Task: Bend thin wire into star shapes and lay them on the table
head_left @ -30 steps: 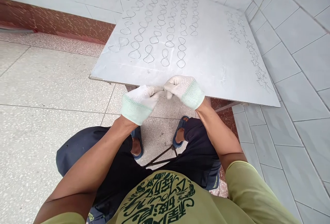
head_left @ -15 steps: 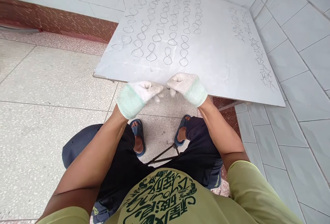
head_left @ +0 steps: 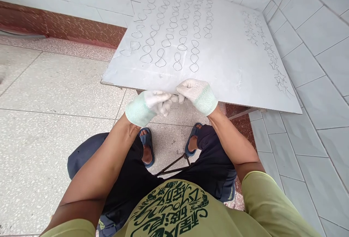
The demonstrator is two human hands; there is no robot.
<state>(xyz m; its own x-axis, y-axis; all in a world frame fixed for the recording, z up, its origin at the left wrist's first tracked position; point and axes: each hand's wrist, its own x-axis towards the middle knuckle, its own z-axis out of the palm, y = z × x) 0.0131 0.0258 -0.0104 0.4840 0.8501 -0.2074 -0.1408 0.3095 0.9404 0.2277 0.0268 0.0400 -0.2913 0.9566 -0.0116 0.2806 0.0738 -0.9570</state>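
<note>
Both of my hands wear white knit gloves with pale green cuffs and meet at the board's near edge. My left hand (head_left: 158, 102) pinches a thin wire (head_left: 175, 95) between thumb and fingers. From the other side my right hand (head_left: 192, 91) pinches the same wire, its fingertips almost touching the left ones. Only a short dark stretch of wire shows; the gloves hide the rest. Just beyond lie wire figure-eight shapes (head_left: 177, 66) in several rows on the grey-white board (head_left: 223, 66). Wire star shapes (head_left: 272, 56) lie along its right side.
White tiled walls (head_left: 305, 47) border the board at the back and right. A red-brown skirting (head_left: 79, 26) runs along the left wall. Below are the speckled floor (head_left: 54, 149), my blue sandals (head_left: 147, 142) and a thin dark metal frame (head_left: 174, 164) between my legs.
My left hand has shifted slightly right and down, closer to the right one, and its fingers have curled differently. My right hand has barely moved. The laid-out shapes stay in place.
</note>
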